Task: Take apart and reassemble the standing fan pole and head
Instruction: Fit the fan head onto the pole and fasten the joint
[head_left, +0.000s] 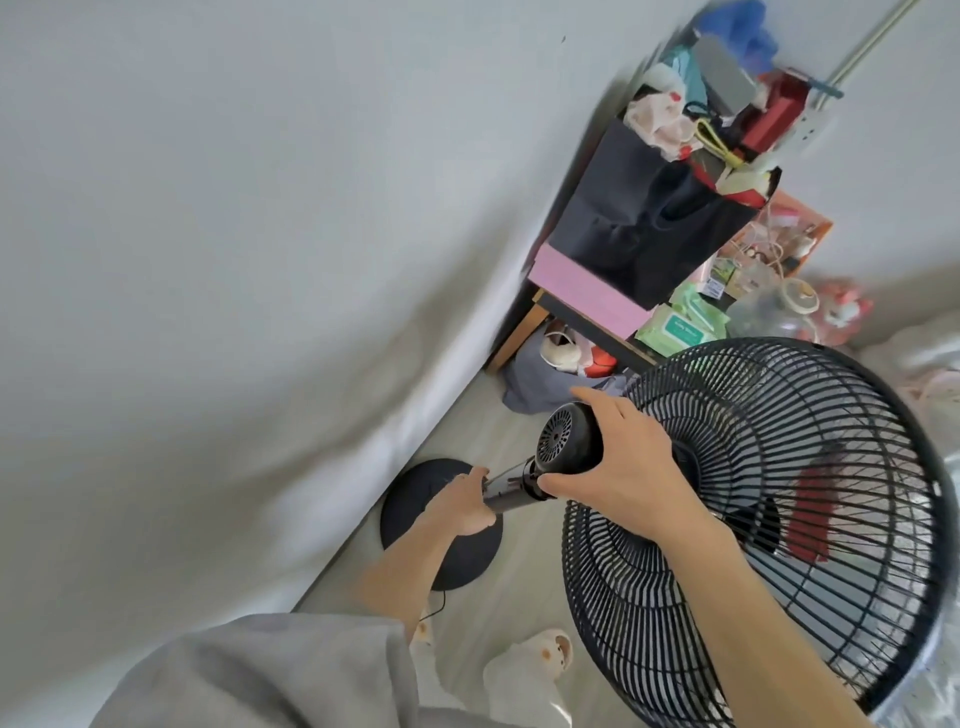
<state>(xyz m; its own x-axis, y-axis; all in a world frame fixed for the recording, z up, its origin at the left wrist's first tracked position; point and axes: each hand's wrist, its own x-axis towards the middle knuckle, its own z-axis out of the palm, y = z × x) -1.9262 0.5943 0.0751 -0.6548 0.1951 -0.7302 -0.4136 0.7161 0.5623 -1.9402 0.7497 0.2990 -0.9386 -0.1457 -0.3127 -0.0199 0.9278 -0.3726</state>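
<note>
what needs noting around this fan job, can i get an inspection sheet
surface: pale floor; base rests on it
job's things: pole meets motor; grille is on the head
clutter: slipper, black bag, wipes
grips: left hand holds pole; right hand holds motor
cables: thin cord by base
surroundings: white wall

The left hand (462, 504) hides much of the black pole (514, 491), its forearm part of the round black base (408, 496); the right hand (623, 467) covers part of the black motor housing (566, 441).
</note>
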